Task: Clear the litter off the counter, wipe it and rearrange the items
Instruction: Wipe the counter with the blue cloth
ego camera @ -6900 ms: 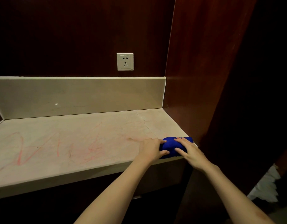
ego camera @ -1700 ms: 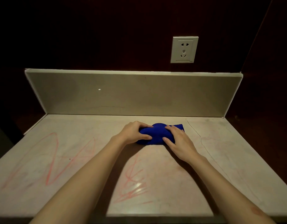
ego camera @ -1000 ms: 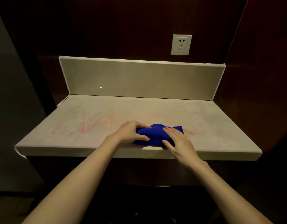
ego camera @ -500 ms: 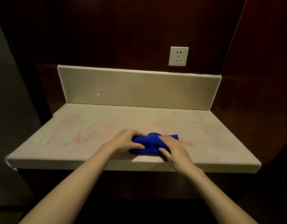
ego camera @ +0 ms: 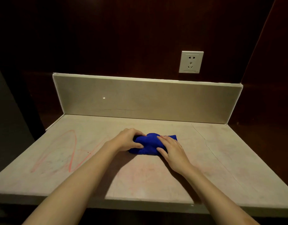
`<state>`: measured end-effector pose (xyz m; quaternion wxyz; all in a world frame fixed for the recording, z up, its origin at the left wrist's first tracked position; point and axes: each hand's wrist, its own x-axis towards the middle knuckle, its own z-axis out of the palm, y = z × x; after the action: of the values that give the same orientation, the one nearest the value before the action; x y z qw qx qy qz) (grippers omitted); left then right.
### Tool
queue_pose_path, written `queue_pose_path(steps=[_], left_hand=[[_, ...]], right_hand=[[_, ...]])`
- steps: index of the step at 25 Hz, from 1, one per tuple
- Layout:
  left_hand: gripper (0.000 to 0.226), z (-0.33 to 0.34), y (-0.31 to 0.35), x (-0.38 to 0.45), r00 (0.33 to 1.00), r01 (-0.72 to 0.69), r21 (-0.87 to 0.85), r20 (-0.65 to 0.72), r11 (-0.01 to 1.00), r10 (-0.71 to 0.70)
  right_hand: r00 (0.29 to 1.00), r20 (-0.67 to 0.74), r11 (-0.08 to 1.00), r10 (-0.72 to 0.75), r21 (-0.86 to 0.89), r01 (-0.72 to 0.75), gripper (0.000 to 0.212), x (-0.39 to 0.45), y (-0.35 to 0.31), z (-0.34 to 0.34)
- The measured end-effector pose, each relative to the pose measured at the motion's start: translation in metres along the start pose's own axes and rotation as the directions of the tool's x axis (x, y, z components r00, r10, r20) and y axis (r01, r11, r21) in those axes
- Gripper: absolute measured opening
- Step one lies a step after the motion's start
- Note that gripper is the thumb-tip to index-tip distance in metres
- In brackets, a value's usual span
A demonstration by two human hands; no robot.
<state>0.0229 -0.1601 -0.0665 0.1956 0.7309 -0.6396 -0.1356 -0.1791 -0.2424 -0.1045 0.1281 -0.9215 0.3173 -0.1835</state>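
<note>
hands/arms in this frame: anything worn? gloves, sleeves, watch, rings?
Nothing worn that shows. The left hand and right hand are bare, with no gloves, and no rings can be made out. Both forearms are bare to the bottom edge of the frame: no sleeves, watch or bands.

Bunched bright blue cloths [ego camera: 150,144]: one, on the surface.
Pale beige stone surfaces [ego camera: 221,168]: one.
Upright beige stone backsplashes [ego camera: 148,101]: one, along the back edge.
White square wall sockets [ego camera: 191,62]: one, above the backsplash.
Bare hands: two, left hand [ego camera: 127,141] and right hand [ego camera: 173,151], both on the cloth.
Red zigzag scribble patches [ego camera: 70,151]: one clear, at left; fainter pink smears nearer the middle, uncountable.
</note>
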Motion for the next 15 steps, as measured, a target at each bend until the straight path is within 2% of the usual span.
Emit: queue_pose_path(steps=[9,15], left_hand=[[0.045,-0.021,-0.043,0.088,0.998,0.065,0.023,-0.016,0.998,-0.064],[0.048,-0.028,-0.062,0.125,0.995,0.101,0.007,-0.016,0.995,-0.101]], right_hand=[[1.0,-0.002,1.0,-0.003,0.017,0.003,0.049,0.106,0.025,0.017],[1.0,-0.021,0.999,0.003,0.039,-0.002,0.048,0.147,0.037,0.025]])
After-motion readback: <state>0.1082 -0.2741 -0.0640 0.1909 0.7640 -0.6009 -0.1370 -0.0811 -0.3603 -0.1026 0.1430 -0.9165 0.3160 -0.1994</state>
